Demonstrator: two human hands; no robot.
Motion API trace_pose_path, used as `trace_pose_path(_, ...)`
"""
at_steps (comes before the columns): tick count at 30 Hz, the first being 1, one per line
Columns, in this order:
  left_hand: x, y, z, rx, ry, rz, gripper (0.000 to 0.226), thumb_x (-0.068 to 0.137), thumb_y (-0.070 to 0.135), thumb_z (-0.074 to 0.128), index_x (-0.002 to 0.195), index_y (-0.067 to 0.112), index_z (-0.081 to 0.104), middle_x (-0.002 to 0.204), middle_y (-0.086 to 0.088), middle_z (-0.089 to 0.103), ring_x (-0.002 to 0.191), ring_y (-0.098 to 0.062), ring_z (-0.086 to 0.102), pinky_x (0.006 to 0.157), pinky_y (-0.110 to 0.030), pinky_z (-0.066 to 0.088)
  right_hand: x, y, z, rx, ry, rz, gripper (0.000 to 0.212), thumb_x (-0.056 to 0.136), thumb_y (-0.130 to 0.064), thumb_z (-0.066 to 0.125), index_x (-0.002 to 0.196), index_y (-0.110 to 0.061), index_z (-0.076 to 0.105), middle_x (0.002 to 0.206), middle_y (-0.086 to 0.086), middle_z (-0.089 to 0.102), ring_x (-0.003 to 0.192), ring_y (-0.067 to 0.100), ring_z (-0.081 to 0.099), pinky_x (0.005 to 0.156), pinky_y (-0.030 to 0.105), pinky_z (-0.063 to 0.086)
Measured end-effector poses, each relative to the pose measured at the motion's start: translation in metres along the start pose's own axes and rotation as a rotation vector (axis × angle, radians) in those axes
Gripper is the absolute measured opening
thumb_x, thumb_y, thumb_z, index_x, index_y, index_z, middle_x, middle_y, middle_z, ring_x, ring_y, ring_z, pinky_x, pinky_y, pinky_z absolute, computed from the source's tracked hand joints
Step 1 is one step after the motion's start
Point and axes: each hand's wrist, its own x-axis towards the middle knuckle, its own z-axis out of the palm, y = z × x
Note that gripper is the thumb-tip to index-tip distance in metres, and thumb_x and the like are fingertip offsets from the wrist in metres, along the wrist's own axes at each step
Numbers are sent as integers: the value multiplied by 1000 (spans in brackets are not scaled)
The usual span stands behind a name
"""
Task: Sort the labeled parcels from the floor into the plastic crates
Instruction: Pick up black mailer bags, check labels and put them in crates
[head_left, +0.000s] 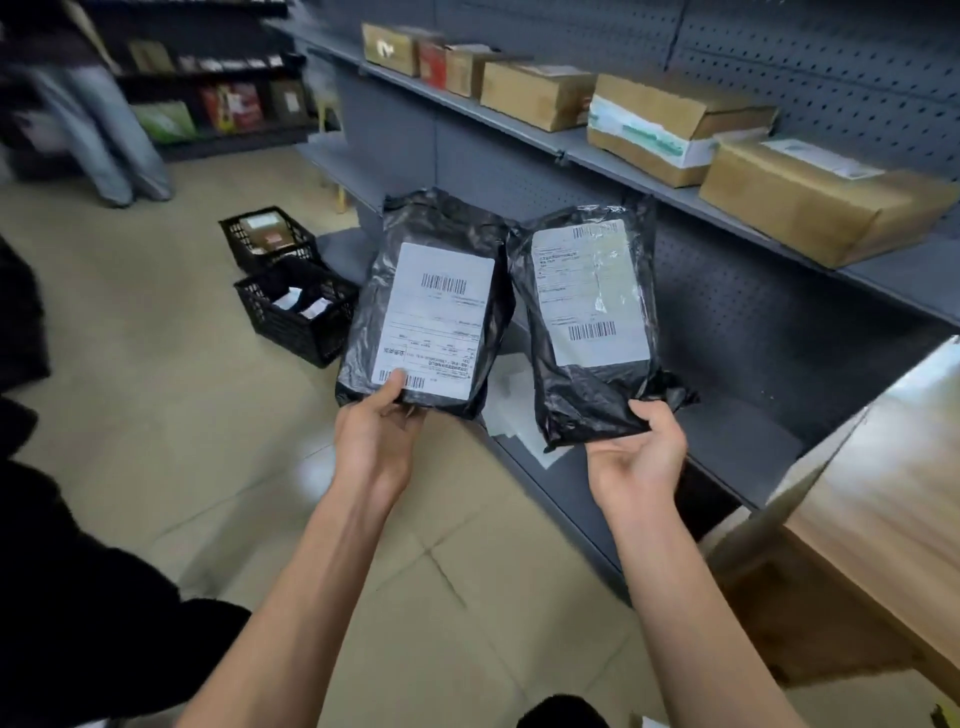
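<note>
I hold two black plastic parcels side by side in front of me, each with a white shipping label facing up. My left hand (375, 426) grips the near edge of the left parcel (426, 306), thumb on its label. My right hand (640, 451) holds the right parcel (587, 322) from below at its near end, fingers curled under it. On the floor beyond the left parcel stand two black plastic crates: the nearer crate (291, 312) holds dark parcels with white labels, the farther crate (267, 236) holds a brown box.
A grey metal shelf unit (571, 150) runs along the right, with several cardboard boxes on its upper shelf. White parcels lie on its bottom shelf (519, 415). A wooden counter (883, 493) is at the right. A person's legs (104, 140) stand at the far left.
</note>
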Motion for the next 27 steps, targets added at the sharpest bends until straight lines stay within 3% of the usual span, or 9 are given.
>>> trace_pose_path(4, 24, 23, -23, -11, 81, 56, 26, 98, 1, 57, 120, 12, 66, 119, -4, 75, 106, -19, 72, 81, -30, 60, 33, 39, 18, -36, -26, 71, 44, 93, 0, 39, 79, -9, 80, 95, 12, 76, 84, 27, 75, 78, 35, 63)
trace_pose_path(6, 41, 30, -34, -4, 119, 73, 29, 98, 2, 58, 124, 13, 65, 122, -4, 74, 107, -19, 72, 85, -32, 59, 54, 58, 24, -54, -28, 113, 35, 93, 0, 40, 91, -7, 75, 105, 15, 74, 92, 30, 73, 88, 38, 60)
trace_pose_path(9, 74, 36, -41, -3, 178, 87, 36, 97, 3, 60, 133, 10, 62, 129, -7, 71, 111, -21, 70, 95, -35, 56, 93, 85, 34, -92, -50, 188, 29, 91, -2, 44, 107, -6, 68, 129, 20, 67, 112, 36, 65, 111, 48, 45)
trace_pose_path(11, 101, 39, -40, -9, 212, 100, 36, 97, 3, 61, 132, 10, 63, 128, -7, 72, 110, -21, 70, 97, -36, 55, 124, 101, 42, -103, -69, 231, 30, 88, -3, 48, 111, -5, 68, 134, 21, 64, 115, 37, 63, 116, 49, 40)
trace_pose_path(15, 160, 44, -28, -5, 253, 143, 36, 97, 3, 60, 133, 10, 63, 129, -7, 71, 112, -22, 69, 99, -37, 54, 194, 127, 61, -114, -98, 292, 38, 74, -4, 61, 111, -4, 67, 126, 23, 66, 111, 38, 64, 115, 50, 40)
trace_pose_path(21, 235, 54, -11, -17, 317, 204, 40, 96, 4, 62, 136, 9, 63, 127, -6, 72, 104, -20, 72, 91, -33, 58, 286, 155, 101, -167, -94, 321, 42, 69, -6, 65, 111, -4, 60, 121, 22, 63, 110, 36, 64, 112, 46, 43)
trace_pose_path(24, 262, 60, -10, -36, 367, 218, 42, 95, 5, 64, 138, 8, 62, 121, -5, 74, 102, -19, 73, 89, -33, 59, 319, 171, 121, -200, -136, 327, 61, 74, -4, 64, 134, 7, 54, 136, 25, 61, 125, 41, 61, 109, 46, 47)
trace_pose_path(27, 290, 69, -12, -45, 405, 228, 42, 95, 5, 65, 136, 8, 62, 117, -4, 75, 101, -20, 73, 88, -33, 59, 350, 192, 137, -207, -150, 317, 70, 75, -3, 64, 143, 6, 48, 140, 27, 58, 128, 43, 57, 104, 46, 51)
